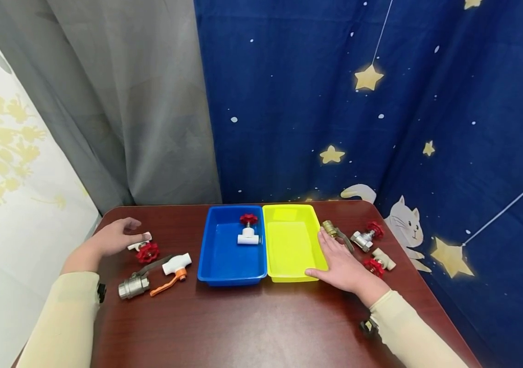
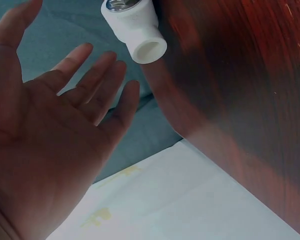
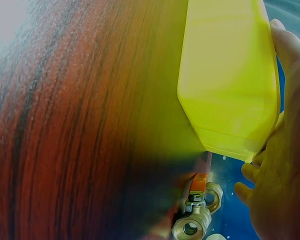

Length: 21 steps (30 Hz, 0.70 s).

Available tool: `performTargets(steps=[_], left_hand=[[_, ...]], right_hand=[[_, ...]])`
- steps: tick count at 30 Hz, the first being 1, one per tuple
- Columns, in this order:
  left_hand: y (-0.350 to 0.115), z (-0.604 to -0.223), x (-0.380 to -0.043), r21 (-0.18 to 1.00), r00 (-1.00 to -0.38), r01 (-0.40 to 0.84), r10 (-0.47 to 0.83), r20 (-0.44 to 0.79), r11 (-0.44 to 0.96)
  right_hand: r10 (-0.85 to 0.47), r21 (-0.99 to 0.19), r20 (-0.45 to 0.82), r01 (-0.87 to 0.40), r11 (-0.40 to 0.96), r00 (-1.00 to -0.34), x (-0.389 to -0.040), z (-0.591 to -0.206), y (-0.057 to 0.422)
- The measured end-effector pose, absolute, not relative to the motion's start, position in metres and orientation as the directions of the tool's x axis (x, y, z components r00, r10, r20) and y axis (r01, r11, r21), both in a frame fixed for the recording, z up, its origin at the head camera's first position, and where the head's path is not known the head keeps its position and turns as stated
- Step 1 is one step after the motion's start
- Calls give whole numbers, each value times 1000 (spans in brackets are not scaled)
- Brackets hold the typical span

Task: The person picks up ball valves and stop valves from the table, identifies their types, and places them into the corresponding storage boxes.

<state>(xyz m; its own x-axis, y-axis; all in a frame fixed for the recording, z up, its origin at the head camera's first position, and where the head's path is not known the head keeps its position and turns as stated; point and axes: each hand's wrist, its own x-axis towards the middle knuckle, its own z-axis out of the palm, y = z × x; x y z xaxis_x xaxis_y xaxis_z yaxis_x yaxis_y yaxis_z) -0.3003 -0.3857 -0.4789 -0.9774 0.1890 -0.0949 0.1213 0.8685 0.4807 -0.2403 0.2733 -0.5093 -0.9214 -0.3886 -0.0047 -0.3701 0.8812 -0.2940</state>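
A: In what state do we find the left hand (image 1: 114, 237)?

B: Its fingers are extended with a slight bend and are parted, the thumb well away from them. We see nothing pinched.

A: What is nearest to it?

B: The white valve with a red handwheel (image 1: 147, 252), on the left part of the table (image 1: 243, 327). The hand is above and beside it; in the left wrist view we see a gap between the fingertips and the white pipe end.

A: And the right hand (image 1: 344, 263)?

B: Its fingers are straight and close together along the right rim of the yellow tray (image 1: 289, 248). The thumb stands wide of them, at the near right corner. We note contact with the tray; how firmly the hand presses, we cannot tell.

A: What lies around it?

B: To the right of the yellow tray we locate the brass valve (image 1: 330, 228), just beside the fingertips. On the left, the blue tray (image 1: 224, 250) adjoins the yellow one and contains a white tee valve (image 1: 248, 238), its red wheel toward the far side.
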Motion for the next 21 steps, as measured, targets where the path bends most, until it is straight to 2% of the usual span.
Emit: performTargets(steps=[10,21], left_hand=[[-380,-488,-295,496,-946,41,193,-259,867],[-382,-496,-296,485,-945,81,222,-241,871]], right_hand=[[-374,-293,-18,-353,889,-927,-240,-508,273],[-379,-293,-6,-361,885,-925,-242,-511,274]])
